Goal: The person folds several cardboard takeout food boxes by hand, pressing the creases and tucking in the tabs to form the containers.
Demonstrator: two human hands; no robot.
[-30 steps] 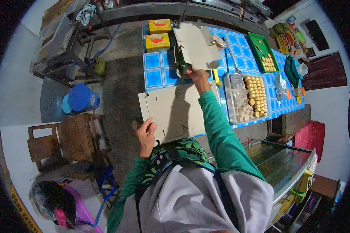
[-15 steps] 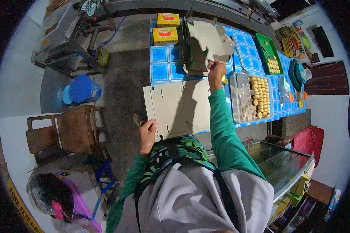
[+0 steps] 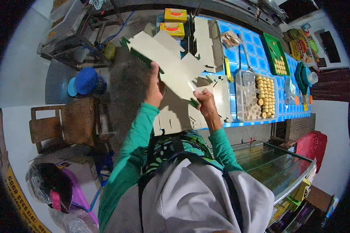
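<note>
Now, from far off, I see the left hand (image 3: 154, 90) holding the side of a cut card (image 3: 169, 58) and the right hand (image 3: 207, 104) pinching its near corner. It sticks out past both hands, above more flat card (image 3: 173, 114).

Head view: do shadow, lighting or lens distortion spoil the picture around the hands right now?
Head view, centre: the left hand and right hand are legible, and the held cardboard blank is bright; head view, just below it: shade dulls the flat cardboard sheet; head view, rim: black vignetting, with the yellow strip at lower left bent by the fisheye.
</note>
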